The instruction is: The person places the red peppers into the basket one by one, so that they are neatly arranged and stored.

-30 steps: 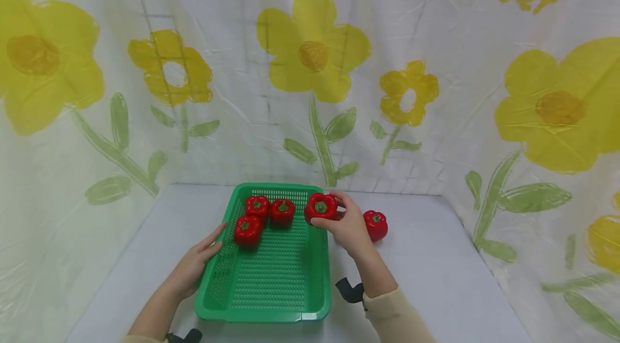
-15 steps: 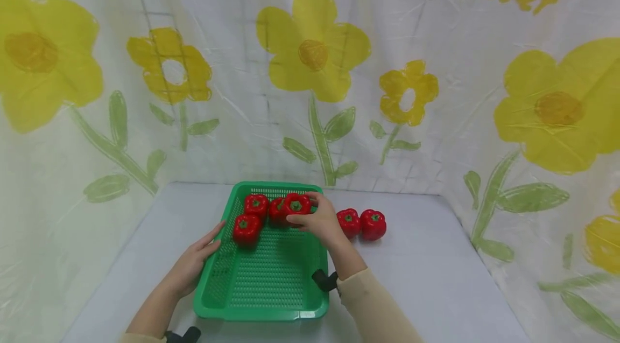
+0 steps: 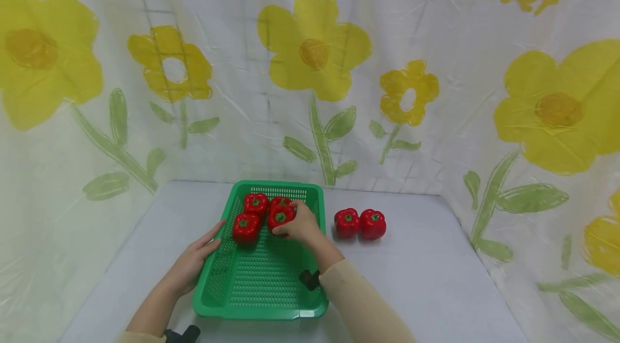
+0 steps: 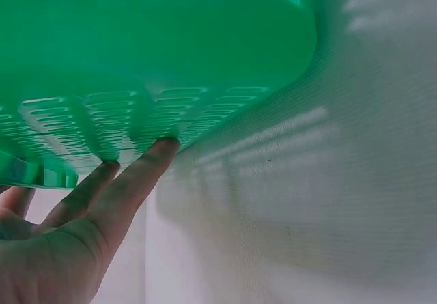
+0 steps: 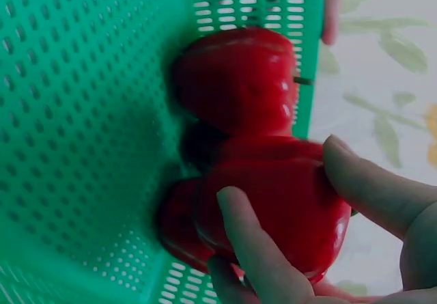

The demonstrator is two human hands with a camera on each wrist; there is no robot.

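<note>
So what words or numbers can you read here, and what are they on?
"flower": yellow letters, top right of the flower-print curtain.
Another yellow word, left of it on the curtain: cut off, not fully readable.
Pale mark, front rim of the green plastic basket: too small to read.
Red bell peppers: none visible.

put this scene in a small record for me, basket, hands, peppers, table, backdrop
basket: green basket, slotted walls, on the white table
right hand: fingers grip the held pepper
held pepper: red, stem up, over the basket's inside; contact with the bottom not visible
left hand: touches the basket's left wall from outside
other peppers in basket: three, far half, one partly hidden
peppers on table: two, side by side, right of the basket
backdrop: flowered curtain
</note>
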